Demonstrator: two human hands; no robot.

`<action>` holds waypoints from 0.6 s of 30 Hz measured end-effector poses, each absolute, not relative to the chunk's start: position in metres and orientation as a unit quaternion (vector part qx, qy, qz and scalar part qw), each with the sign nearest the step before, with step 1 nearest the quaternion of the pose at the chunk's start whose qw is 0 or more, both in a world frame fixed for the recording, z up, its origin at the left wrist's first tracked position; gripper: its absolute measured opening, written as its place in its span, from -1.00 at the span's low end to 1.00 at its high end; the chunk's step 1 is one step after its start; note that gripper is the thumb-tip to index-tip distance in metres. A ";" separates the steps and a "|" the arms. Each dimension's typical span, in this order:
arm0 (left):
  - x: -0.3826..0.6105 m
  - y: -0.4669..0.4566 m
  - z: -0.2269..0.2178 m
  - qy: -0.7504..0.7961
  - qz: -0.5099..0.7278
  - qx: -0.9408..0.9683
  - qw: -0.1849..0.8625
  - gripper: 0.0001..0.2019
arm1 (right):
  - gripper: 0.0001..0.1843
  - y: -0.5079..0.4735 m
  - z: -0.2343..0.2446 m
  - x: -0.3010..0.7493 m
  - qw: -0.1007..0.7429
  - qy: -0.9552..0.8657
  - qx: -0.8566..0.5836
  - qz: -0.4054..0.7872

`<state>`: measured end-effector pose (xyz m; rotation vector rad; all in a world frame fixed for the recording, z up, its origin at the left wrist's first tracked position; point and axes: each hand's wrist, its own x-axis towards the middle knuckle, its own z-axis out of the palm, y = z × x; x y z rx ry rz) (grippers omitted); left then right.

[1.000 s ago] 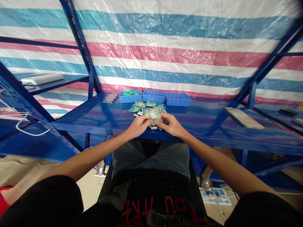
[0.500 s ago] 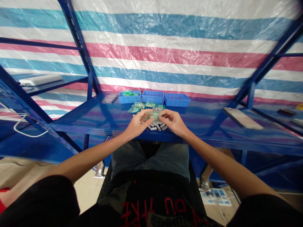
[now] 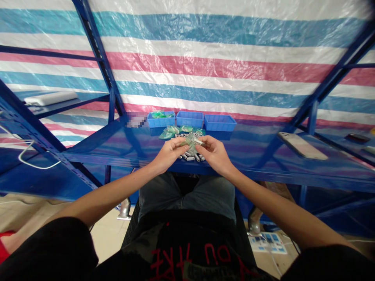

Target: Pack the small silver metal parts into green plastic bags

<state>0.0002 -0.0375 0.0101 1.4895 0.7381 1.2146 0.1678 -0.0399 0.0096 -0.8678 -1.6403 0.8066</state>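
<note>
Between my two hands is a small clear, greenish plastic bag [image 3: 192, 143], held over the front part of the blue table. My left hand [image 3: 172, 151] pinches its left side with thumb and fingers. On the other side, my right hand [image 3: 215, 151] grips the bag's right edge. What the bag contains is too small to make out. Below and behind it lies a pile of small silver and dark cylindrical pieces [image 3: 190, 158], partly hidden by the hands. Filled green-tinted bags [image 3: 169, 132] lie just beyond the pile.
Three blue bins stand in a row at the back: the left bin [image 3: 161, 122] holds green bags, beside a middle bin [image 3: 190, 119] and a right bin [image 3: 220, 123]. A phone [image 3: 302, 145] lies at the right. Blue rack posts [image 3: 101, 58] rise on both sides.
The bag between my hands has crumpled and tilted, and its surface catches more light. My left fingers have drawn closer together around its edge. The pile and bins stay put.
</note>
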 end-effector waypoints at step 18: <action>-0.004 -0.040 0.017 0.289 0.511 0.635 0.502 -0.74 | -0.75 -0.052 0.017 0.164 0.545 -0.683 -0.341 0.347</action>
